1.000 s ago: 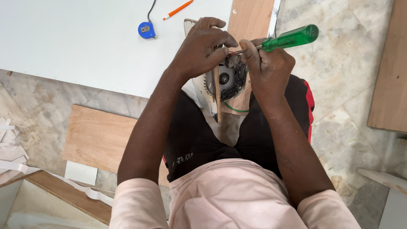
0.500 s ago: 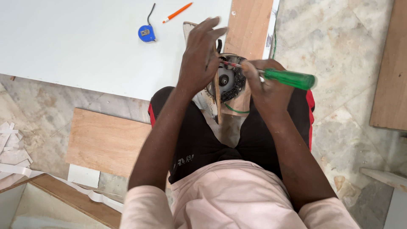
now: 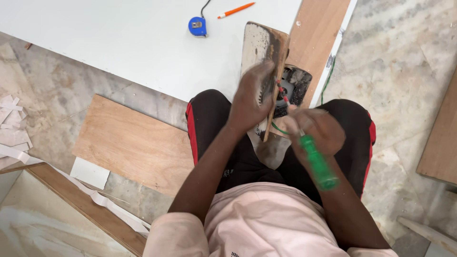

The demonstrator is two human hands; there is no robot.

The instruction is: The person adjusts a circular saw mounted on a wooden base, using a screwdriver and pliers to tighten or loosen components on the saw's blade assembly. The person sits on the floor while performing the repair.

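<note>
I sit on the floor with a power tool standing on its worn wooden base plate between my knees. My left hand grips the edge of that plate beside the tool's round black body. My right hand is closed around a screwdriver with a green handle, its handle pointing back toward me and its tip at the tool. Both hands are blurred by motion.
A large white board lies ahead with a blue tape measure and an orange pencil on it. Plywood pieces lie at the left, ahead and at the far right. White laminate scraps sit at the left.
The screwdriver handle has swung from pointing right to pointing down toward me. My left hand has slid lower along the base plate, and the view has shifted so more of the plate shows.
</note>
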